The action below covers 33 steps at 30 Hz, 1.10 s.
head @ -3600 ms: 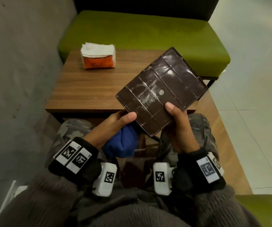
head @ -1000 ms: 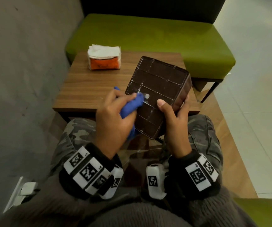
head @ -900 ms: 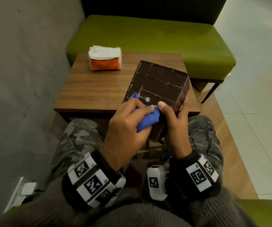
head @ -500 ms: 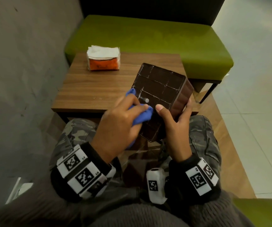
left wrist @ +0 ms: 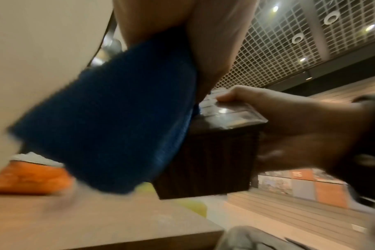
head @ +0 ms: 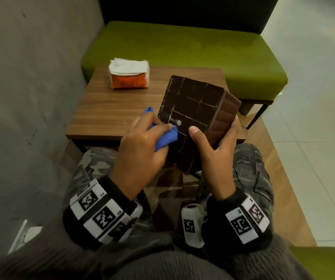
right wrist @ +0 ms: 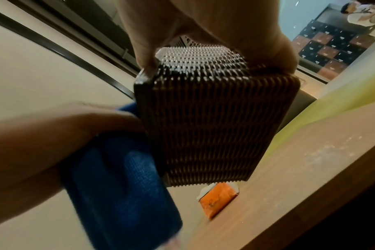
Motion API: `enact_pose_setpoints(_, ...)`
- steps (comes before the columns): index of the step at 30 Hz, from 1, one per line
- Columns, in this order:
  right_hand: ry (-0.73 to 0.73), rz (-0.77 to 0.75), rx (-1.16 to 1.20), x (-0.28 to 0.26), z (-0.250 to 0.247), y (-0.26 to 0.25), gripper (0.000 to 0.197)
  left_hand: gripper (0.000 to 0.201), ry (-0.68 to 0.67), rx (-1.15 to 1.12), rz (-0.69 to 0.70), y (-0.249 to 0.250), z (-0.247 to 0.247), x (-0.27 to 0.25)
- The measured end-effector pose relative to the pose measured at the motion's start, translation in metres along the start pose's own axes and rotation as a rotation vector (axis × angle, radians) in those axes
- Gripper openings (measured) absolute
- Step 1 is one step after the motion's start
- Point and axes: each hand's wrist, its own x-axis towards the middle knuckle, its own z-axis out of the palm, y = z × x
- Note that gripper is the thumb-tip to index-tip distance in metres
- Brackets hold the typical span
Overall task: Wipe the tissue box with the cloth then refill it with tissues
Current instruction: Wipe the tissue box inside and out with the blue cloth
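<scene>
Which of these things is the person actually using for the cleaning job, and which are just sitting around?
In use:
- dark brown woven-sided tissue box, held by the right hand
- bunched blue cloth, pressed on the box's ribbed face by the left hand
- orange pack of white tissues, waiting on the table

Just there:
- small wooden table
- green cushioned bench

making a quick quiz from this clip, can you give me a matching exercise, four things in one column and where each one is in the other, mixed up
Things:
1. tissue box
2. cloth
3. tissue pack
4. bench

Places:
A. lying on the far part of the table
B. held in the right hand above the lap
C. behind the table
D. bunched in the left hand, against the box

Pairs: 1-B, 2-D, 3-A, 4-C
</scene>
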Motion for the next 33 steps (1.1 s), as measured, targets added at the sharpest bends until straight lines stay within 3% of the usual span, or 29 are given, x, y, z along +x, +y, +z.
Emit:
enact_pose_setpoints(3, -0.007, 0.01, 0.035, 0.001, 0.001, -0.003, 0.118, 0.034, 0.055, -0.053, 0.073, 0.012, 0.003, -0.011)
enact_pose_setpoints(6, -0.031, -0.032, 0.04, -0.002, 0.0, -0.005, 0.115, 0.028, 0.187, -0.189, -0.058, -0.008, 0.003, 0.006)
enact_pose_setpoints(8, -0.054, -0.02, 0.055, -0.004, 0.001, -0.005, 0.114, 0.027, 0.23, -0.214, -0.072, -0.007, 0.003, 0.011)
enact_pose_setpoints(12, -0.086, 0.056, 0.113, -0.003, 0.003, -0.001, 0.115, 0.029, 0.119, -0.21, 0.092, 0.011, 0.003, 0.0)
enact_pose_setpoints(16, -0.084, 0.087, 0.119, -0.002, 0.003, 0.0, 0.117, 0.023, 0.189, -0.243, -0.022, -0.007, 0.0, 0.017)
enact_pose_setpoints(21, -0.116, 0.09, 0.17, 0.0, -0.003, -0.003, 0.102, 0.032, 0.039, -0.197, 0.138, 0.003, 0.003, -0.004)
enact_pose_setpoints(25, -0.16, 0.094, 0.213, -0.003, -0.006, -0.008, 0.098, 0.028, 0.203, -0.19, -0.041, -0.029, -0.002, 0.017)
enact_pose_setpoints(27, -0.164, 0.099, 0.221, -0.004, -0.007, -0.012, 0.099, 0.026, 0.245, -0.165, -0.036, -0.033, -0.002, 0.023)
enact_pose_setpoints(33, -0.182, 0.126, 0.299, 0.007, -0.018, -0.018, 0.089, 0.034, -0.013, -0.101, 0.198, -0.02, -0.003, -0.012)
